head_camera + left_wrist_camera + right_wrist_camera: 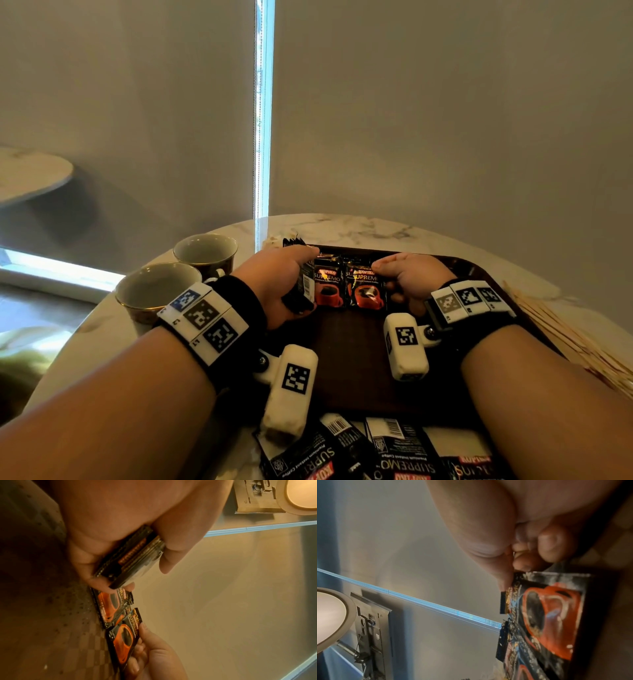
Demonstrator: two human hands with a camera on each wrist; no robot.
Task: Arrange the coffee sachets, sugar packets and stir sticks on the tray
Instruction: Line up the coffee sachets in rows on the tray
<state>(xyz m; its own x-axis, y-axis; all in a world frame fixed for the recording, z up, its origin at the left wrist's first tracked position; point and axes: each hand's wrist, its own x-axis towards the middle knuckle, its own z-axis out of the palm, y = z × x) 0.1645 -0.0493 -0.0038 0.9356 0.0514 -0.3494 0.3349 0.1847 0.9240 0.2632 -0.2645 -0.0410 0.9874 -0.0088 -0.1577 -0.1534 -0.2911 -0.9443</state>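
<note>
A dark brown tray (352, 370) lies on the marble table. At its far edge two black-and-red coffee sachets lie side by side, one on the left (328, 286) and one on the right (364, 287). My left hand (284, 277) grips a stack of coffee sachets (132, 557) edge-up just left of them. My right hand (407, 274) pinches the top right corner of the right sachet (547, 615) between thumb and fingers. Several more sachets (376, 448) lie face down at the tray's near edge. Wooden stir sticks (565, 335) lie fanned out right of the tray.
Two empty cups (157, 291) (205, 251) stand on the table left of the tray. A few pale packets (274, 241) peek out behind the tray's far left corner. A wall with blinds rises right behind the table.
</note>
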